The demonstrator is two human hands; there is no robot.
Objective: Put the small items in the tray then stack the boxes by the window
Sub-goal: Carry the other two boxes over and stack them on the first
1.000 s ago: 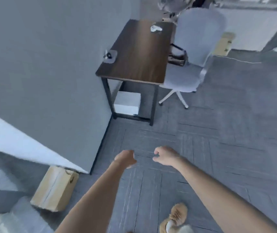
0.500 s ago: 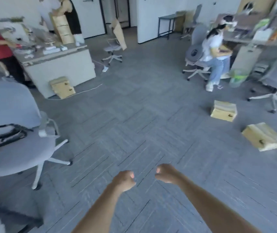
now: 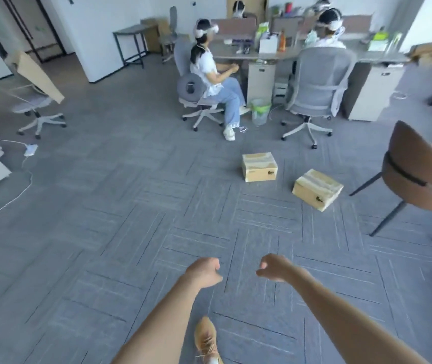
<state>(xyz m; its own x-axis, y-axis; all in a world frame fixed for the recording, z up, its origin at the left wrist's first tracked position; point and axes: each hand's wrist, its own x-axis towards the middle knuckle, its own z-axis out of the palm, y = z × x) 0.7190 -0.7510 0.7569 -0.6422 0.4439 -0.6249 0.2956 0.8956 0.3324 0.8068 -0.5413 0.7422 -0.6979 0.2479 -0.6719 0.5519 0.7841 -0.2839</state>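
On the carpet ahead I counted 2 boxes point(image 3: 259, 167), point(image 3: 317, 189), pale wood with dark latches, near each other. My left hand point(image 3: 204, 271) and right hand point(image 3: 274, 267) were curled, holding nothing.

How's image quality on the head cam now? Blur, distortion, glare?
Head view: wide-angle bending at the edges, brown chair stretched; light blows out near the top right corner; mild softness, yet both boxes read clearly; left hand and right hand fairly sharp, both empty fists.
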